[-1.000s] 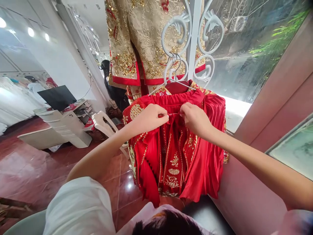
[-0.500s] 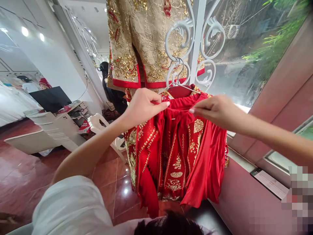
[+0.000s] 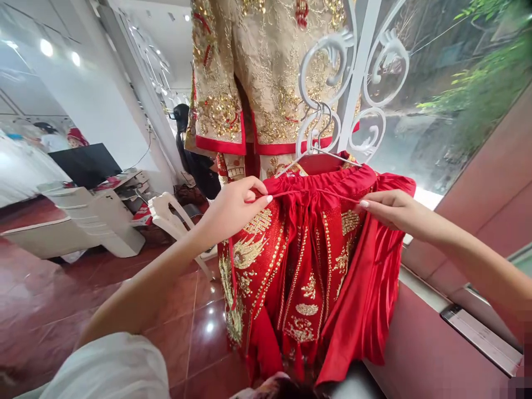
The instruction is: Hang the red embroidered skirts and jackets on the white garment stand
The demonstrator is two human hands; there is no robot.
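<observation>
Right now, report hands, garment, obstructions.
Left fingers, right fingers: each pinching red cord. Cord spans them at gathered waistband. Red garment hanging. No obstruction seen.

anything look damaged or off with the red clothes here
No damage or spill stands out. The red fabric looks bunched below its gathered waistband, probably because the left hand and right hand hold a thin cord across it.

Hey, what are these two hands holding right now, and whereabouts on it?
A thin red cord, stretched along the gathered red waistband. The left hand and right hand each pinch it, one either side; whether at its ends I can't tell.
</observation>
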